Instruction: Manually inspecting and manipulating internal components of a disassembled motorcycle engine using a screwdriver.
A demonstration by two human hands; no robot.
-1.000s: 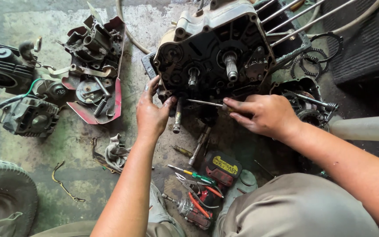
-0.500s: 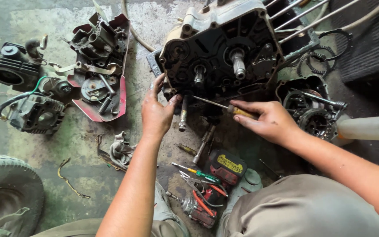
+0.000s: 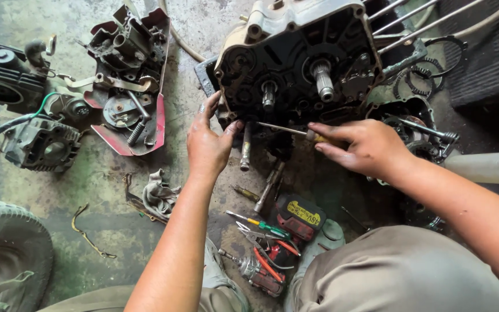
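Note:
A greasy black engine case (image 3: 301, 63) with two steel shafts stands on the concrete floor in front of me. My left hand (image 3: 208, 141) rests against its lower left edge, fingers spread on the casing. My right hand (image 3: 365, 147) grips the yellow handle of a screwdriver (image 3: 287, 130). The screwdriver's metal shaft points left toward the underside of the case, close to my left thumb.
Engine parts lie at the left: a dark cylinder (image 3: 7, 86), a finned cylinder block (image 3: 44, 144) and a red tray of parts (image 3: 131, 86). A tyre (image 3: 7, 254) sits bottom left. Pliers, small screwdrivers and a battery pack (image 3: 295, 216) lie near my knees. A rag (image 3: 158, 193) is beside them.
The view has drawn closer to the engine case. My right hand has slid the screwdriver left, so its tip now nears my left thumb. My left hand stays on the casing.

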